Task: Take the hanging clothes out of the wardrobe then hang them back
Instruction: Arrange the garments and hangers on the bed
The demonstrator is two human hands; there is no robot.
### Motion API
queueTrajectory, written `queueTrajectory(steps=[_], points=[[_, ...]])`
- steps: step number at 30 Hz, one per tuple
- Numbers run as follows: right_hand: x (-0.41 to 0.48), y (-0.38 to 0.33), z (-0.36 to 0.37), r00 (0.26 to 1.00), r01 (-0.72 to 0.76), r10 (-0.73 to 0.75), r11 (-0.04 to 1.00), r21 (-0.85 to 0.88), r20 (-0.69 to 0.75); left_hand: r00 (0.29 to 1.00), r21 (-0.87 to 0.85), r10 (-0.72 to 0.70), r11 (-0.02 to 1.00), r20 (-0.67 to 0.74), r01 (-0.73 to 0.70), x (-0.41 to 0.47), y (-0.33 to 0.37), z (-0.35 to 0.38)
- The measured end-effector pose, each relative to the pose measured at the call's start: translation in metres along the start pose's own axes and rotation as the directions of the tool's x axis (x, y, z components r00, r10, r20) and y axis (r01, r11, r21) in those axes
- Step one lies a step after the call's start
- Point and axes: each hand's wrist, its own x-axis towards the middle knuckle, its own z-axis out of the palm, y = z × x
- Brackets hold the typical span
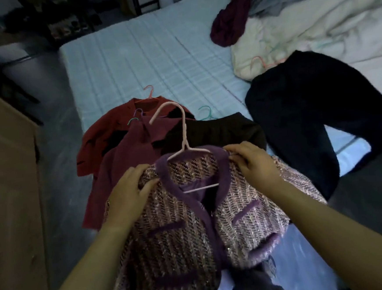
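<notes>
Left hand and right hand pinch the tweed jacket (on its pink hanger).

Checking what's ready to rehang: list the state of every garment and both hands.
Tweed jacket: on the pink hanger, held at both shoulders.
Left hand: grips one shoulder.
Right hand: pinches the other shoulder.
Red jacket: hangered, flat on the bed.
Maroon garment: hangered, overlapping the red jacket.
Black garment: spread on the bed, hanger hook at its top.

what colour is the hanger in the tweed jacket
Pale pink hanger, clearest in the head view.
</notes>
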Motion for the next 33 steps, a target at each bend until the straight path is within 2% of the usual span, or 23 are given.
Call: queueTrajectory(steps=[3, 8, 19, 27, 33], points=[[-0.023, -0.003, -0.036, 0.997, 0.012, -0.013, 1.000, -0.007, -0.073, 0.997, -0.011, 0.064, 0.998, -0.044, -0.064, -0.014, 0.038, -0.002], [-0.071, 0.006, -0.095, 0.981, 0.042, -0.053, 0.997, -0.062, -0.187, 0.982, 0.073, 0.150, 0.987, -0.115, -0.142, -0.035, 0.104, 0.004], [-0.179, 0.110, -0.256, 0.941, -0.033, 0.008, 0.997, -0.067, -0.338, 0.946, 0.122, 0.292, 0.953, -0.138, -0.276, -0.065, 0.302, 0.090], [-0.209, 0.220, -0.359, 0.863, -0.172, 0.101, 0.980, -0.100, -0.495, 0.917, 0.089, 0.396, 0.916, -0.053, -0.391, -0.032, 0.439, 0.174], [-0.177, 0.293, -0.418, 0.797, -0.226, 0.103, 0.965, -0.136, -0.595, 0.884, 0.081, 0.463, 0.885, -0.062, -0.458, 0.045, 0.517, 0.222]])
